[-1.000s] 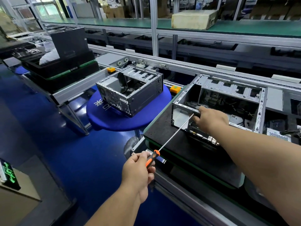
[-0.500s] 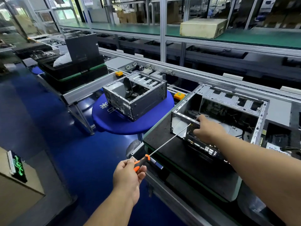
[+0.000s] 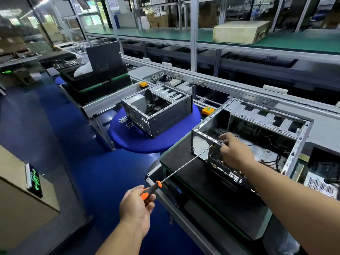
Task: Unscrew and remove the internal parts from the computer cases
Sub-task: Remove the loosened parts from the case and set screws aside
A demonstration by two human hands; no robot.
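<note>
At case rim (image 3: 206, 136), right hand (image 3: 235, 153) rests outstretched.

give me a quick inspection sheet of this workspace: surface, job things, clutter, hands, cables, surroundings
surface: black mat on the conveyor bench, bare ahead of the near case
job's things: open computer case on the mat; second open case on a round blue table; long screwdriver with its tip at the near case's rear corner
clutter: perforated white unit at the far right; stacked black trays further down the line
hands: left hand grips the orange and black handle; right hand rests on the case's rear edge by the tip
cables: loose wires inside the near case
surroundings: green shelf carrying a beige box; blue floor
</note>
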